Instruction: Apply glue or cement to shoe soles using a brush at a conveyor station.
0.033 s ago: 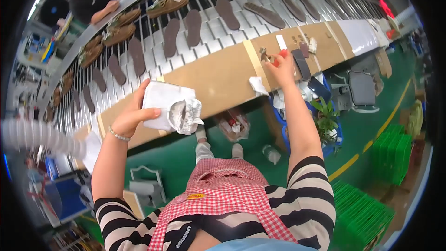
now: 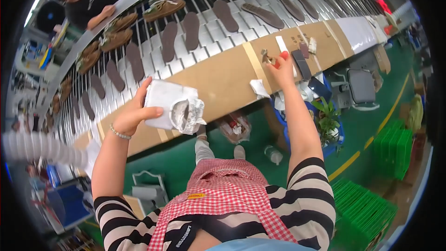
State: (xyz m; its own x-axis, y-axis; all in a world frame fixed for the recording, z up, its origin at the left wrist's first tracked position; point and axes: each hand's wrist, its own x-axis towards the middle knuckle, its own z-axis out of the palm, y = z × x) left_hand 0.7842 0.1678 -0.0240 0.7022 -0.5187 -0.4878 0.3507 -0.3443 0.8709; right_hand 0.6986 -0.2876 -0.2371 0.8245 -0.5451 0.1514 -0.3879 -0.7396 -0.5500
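My left hand (image 2: 132, 114) grips a flat white pack (image 2: 160, 97), thumb on top and fingers beneath. The pack's crumpled end has a round, ragged opening (image 2: 180, 110). Over the cardboard-covered bench (image 2: 204, 81), my right hand (image 2: 282, 70) is closed in a pinch around a small red object (image 2: 281, 58). A small brass-coloured metal piece (image 2: 266, 56) sits at its fingertips; whether the two are joined, I cannot tell. A dark oblong block (image 2: 301, 64) lies just right of that hand, with a white strip (image 2: 280, 42) behind it. Crumpled white paper (image 2: 259, 88) rests near the bench edge.
Beyond the bench runs a slatted conveyor (image 2: 206, 42) carrying brown insoles (image 2: 191, 31) and shoes (image 2: 163, 8). Someone in black (image 2: 86, 2) stands across it. A white hose (image 2: 46, 148) is at left; a blue crate with a plant (image 2: 327, 123) and green crates (image 2: 364, 204) stand right.
The view has shifted slightly, so the shoes and insoles at left appear a little further left. Both hands keep the same holds.
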